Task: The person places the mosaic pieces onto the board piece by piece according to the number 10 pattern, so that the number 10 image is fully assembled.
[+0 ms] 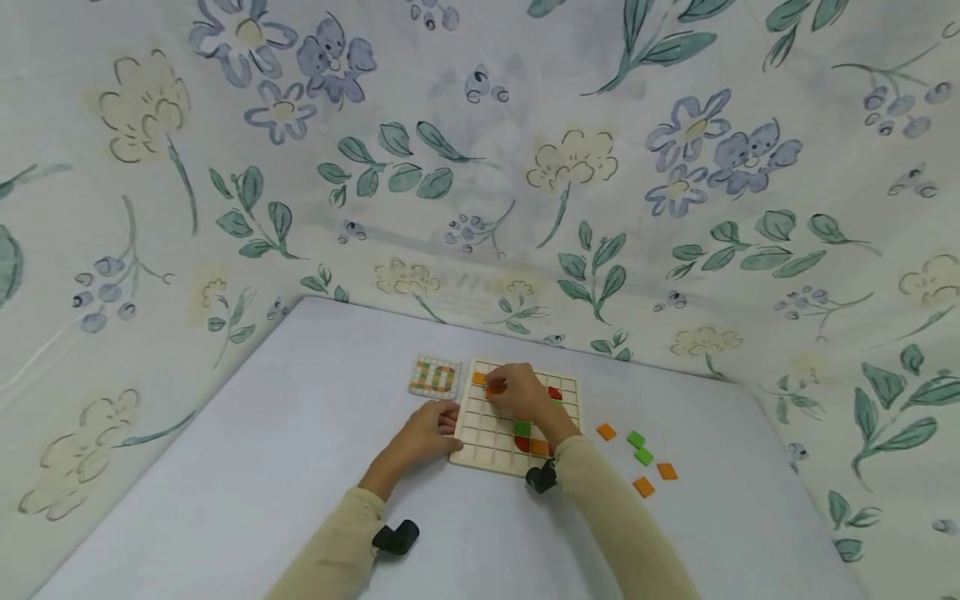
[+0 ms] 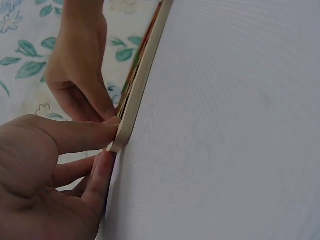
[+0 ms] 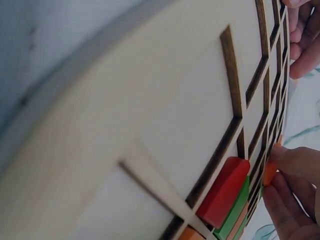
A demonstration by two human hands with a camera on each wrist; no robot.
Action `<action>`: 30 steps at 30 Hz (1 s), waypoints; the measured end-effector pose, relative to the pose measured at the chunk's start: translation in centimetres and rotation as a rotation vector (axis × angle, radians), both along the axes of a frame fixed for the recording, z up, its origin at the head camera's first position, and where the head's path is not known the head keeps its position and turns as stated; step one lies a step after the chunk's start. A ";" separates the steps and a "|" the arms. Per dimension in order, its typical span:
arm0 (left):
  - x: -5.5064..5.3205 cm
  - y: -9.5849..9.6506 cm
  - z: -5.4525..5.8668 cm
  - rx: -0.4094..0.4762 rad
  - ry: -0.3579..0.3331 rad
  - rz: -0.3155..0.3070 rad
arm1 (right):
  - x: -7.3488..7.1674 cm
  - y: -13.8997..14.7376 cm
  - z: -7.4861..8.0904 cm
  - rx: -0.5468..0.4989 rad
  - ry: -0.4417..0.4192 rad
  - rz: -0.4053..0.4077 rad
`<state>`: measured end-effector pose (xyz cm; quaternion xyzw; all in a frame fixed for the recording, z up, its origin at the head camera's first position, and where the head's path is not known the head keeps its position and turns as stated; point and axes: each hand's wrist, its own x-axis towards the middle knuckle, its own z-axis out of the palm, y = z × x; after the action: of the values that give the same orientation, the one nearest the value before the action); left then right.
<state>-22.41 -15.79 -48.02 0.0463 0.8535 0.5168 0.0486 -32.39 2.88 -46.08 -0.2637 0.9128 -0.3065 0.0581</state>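
A wooden grid board (image 1: 480, 457) lies on the white table. My left hand (image 1: 423, 432) grips its left edge, thumb on the near corner in the left wrist view. Over the upper left cells, my right hand (image 1: 523, 395) pinches an orange tile (image 3: 270, 172) between thumb and fingers, close to the grid. Another orange tile (image 1: 478, 378) sits in the board's top left. Along the right part are a green tile (image 1: 522, 428), a red piece (image 3: 226, 192) and more coloured pieces, partly hidden by the right hand and wrist.
A small card with an orange and green grid pattern (image 1: 436, 377) lies beyond the left hand. Right of the board are loose orange tiles (image 1: 643, 487) and green tiles (image 1: 636, 439). A flowered cloth (image 1: 480, 192) rises behind the table (image 1: 315, 400).
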 end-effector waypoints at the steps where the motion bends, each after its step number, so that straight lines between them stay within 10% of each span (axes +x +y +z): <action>1: 0.0 0.0 0.0 -0.004 0.001 0.000 | 0.0 0.0 0.0 -0.004 -0.005 -0.001; 19: 0.0 -0.1 -0.3 -0.002 0.023 -0.018 | 0.3 0.6 0.3 0.045 0.071 0.069; 30: -0.1 -0.2 -0.6 -0.030 0.013 -0.002 | 0.3 8.0 2.2 -0.038 0.147 -0.015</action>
<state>-22.55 -15.99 -48.60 0.0499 0.8614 0.5036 0.0445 -32.06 10.83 -43.87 -0.2798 0.9105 -0.3039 -0.0165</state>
